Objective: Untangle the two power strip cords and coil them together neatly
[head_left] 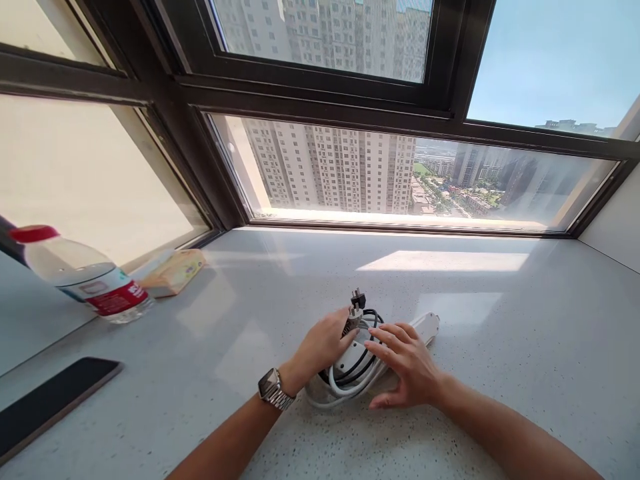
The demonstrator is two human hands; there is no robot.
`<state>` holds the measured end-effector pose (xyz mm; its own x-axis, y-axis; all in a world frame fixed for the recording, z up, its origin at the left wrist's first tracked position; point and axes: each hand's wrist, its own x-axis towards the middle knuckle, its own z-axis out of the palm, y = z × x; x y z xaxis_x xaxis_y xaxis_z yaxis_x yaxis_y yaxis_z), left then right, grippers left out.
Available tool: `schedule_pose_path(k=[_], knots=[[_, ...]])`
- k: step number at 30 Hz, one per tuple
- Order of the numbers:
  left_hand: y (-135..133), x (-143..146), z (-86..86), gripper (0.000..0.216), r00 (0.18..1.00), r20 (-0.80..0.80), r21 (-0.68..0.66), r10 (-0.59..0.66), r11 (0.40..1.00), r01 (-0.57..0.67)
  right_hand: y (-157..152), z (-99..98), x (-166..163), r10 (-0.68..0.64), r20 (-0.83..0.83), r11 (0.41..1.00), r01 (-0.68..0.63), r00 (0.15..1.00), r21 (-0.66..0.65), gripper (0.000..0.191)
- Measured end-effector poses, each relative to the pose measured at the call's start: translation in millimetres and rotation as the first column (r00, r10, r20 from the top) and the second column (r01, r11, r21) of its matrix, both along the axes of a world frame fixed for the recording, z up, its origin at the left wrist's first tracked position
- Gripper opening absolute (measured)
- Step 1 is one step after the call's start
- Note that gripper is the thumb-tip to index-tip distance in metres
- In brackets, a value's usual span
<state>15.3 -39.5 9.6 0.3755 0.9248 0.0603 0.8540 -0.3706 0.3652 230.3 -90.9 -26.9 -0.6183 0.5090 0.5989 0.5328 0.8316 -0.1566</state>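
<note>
A bundle of coiled cords lies on the pale speckled counter [500,373]. White cord [339,392] and thinner black cord [357,373] loop together over a white power strip [427,327], whose far end sticks out to the right. My left hand [327,341] is closed round the cords near their plug ends. Above its fingers, a black plug [359,302] and a whitish plug [355,316] point their prongs upward. On the right side of the coil, my right hand [407,363] has its fingers spread, the fingertips over the loops; whether they touch is unclear.
At left stand a water bottle [113,293] with a red cap and a tissue pack [175,272]. Closer in lies a dark phone [53,403]. A dark-framed window [320,107] rises behind the counter, and a white wall [613,207] bounds the right side.
</note>
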Motion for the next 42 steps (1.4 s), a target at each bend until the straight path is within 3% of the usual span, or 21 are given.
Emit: schedule_pose_path(k=[5,8,13,17,19,21,23,26,28,32,34,36,39,42], knots=[[5.9,3.7,5.5,0.047,0.988,-0.127,-0.011,0.087,0.996,-0.089,-3.7,4.2,-2.4,0.017,0.065,0.998,-0.013,0.998,-0.06,0.081],[11.1,2.8,2.6,0.043,0.989,-0.116,0.04,0.091,0.995,-0.087,-7.0,13.1,-3.1,0.006,0.193,0.992,0.019,0.981,-0.127,0.079],[16.1,-6.1,-16.6,0.033,0.995,0.101,0.263,0.026,0.964,-0.052,-15.7,24.6,-8.1,-0.019,0.294,0.975,0.083,0.956,-0.206,0.071],[12.8,-11.5,-28.5,0.036,0.94,0.322,0.393,-0.109,0.919,-0.028,-17.0,23.7,-14.1,-0.105,0.144,0.948,0.143,0.984,-0.283,0.049],[9.7,-12.7,-33.6,0.037,0.916,0.383,0.444,-0.116,0.893,-0.073,-10.1,26.7,-18.3,-0.243,0.027,0.898,0.235,0.97,-0.373,0.039],[7.2,-13.5,-38.4,0.036,0.905,0.417,0.504,-0.085,0.85,-0.152,3.7,34.3,-23.2,-0.394,-0.001,0.811,0.346,0.919,-0.472,0.04],[5.8,-14.4,-41.6,0.035,0.903,0.422,0.557,-0.078,0.808,-0.19,21.9,44.6,-28.5,-0.456,0.117,0.692,0.434,0.882,-0.577,0.049],[4.7,-15.4,-41.5,0.035,0.906,0.409,0.6,-0.107,0.78,-0.178,46.4,58.2,-35.6,-0.367,0.373,0.527,0.521,0.852,-0.671,0.049],[3.3,-15.1,-38.6,0.034,0.89,0.442,0.613,-0.114,0.762,-0.207,55.3,62.5,-38.8,-0.309,0.455,0.492,0.549,0.835,-0.675,0.043],[-0.7,-12.3,-32.8,0.032,0.798,0.597,0.58,-0.082,0.731,-0.358,60.6,59.7,-41.7,-0.3,0.484,0.495,0.567,0.822,-0.658,0.034],[-2.0,-10.8,-31.6,0.031,0.748,0.662,0.528,-0.053,0.741,-0.415,62.9,55.9,-42.1,-0.304,0.478,0.48,0.566,0.824,-0.67,0.028],[-2.2,-9.9,-31.3,0.033,0.7,0.714,0.438,-0.012,0.788,-0.433,65.7,52.9,-42.2,-0.299,0.465,0.467,0.552,0.834,-0.691,0.021],[-0.8,-9.7,-30.9,0.034,0.664,0.746,0.259,0.058,0.892,-0.37,68.0,51.4,-41.7,-0.291,0.431,0.476,0.52,0.854,-0.71,0.017],[1.2,-10.1,-28.5,0.033,0.665,0.744,0.168,0.069,0.943,-0.286,66.9,51.6,-40.9,-0.29,0.377,0.505,0.475,0.88,-0.72,0.016]])
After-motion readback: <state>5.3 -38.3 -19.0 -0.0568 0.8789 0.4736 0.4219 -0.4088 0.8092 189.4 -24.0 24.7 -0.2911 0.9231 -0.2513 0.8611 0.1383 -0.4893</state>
